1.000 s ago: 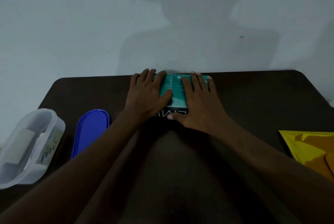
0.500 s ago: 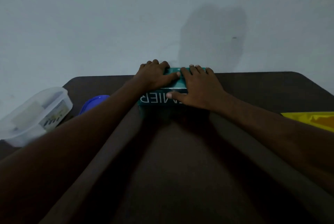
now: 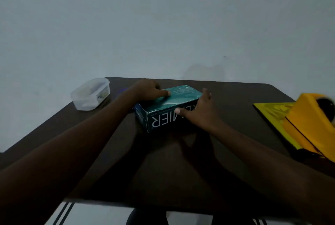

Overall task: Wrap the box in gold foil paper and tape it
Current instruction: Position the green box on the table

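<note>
A teal box (image 3: 181,96) with white lettering on its near side lies on the dark table (image 3: 163,170), turned at a slight angle. My left hand (image 3: 146,88) holds its far left part, thumb on the top face and fingers curled over the back edge. My right hand (image 3: 201,110) grips the right end, thumb pressed on the lettered front face and fingers over the top right edge. The gold foil paper (image 3: 270,110) lies flat at the table's right side, apart from the box.
A yellow tape dispenser (image 3: 308,125) sits on the gold foil at the right edge. A clear plastic container (image 3: 88,96) stands at the far left corner, and a sliver of a blue lid (image 3: 123,90) shows behind my left forearm. The wall stands just behind the table.
The view pulled back and swung right. The box came toward me off the back edge and turned slightly. My hands spread to its two ends.
</note>
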Motion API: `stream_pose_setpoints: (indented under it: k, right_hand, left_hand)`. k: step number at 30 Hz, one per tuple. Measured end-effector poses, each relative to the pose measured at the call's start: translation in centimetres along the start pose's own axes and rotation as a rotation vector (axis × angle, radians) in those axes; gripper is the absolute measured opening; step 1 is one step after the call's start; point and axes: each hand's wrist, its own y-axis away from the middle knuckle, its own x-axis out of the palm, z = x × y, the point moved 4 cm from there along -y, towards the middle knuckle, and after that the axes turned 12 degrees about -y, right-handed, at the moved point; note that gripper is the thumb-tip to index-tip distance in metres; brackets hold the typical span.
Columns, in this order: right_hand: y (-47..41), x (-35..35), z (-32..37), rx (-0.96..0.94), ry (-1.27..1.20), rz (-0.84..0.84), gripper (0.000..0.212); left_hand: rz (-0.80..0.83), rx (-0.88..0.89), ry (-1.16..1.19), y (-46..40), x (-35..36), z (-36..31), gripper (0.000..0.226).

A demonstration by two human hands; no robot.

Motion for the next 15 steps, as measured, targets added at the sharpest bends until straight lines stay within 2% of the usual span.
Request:
stream_pose_setpoints:
  k: [5,15]
  right_hand:
    - [3.3,2.2,1.8,0.101,-0.200,0.157,0.128]
    - [9.2,9.6,8.4,-0.102,-0.331,0.468,0.087]
  left_hand:
    - [0.025,-0.034,0.080,7.0,-0.4,1.9,0.058]
    - [0.047,-0.235,0.076,19.5,-1.5,7.9,0.072]
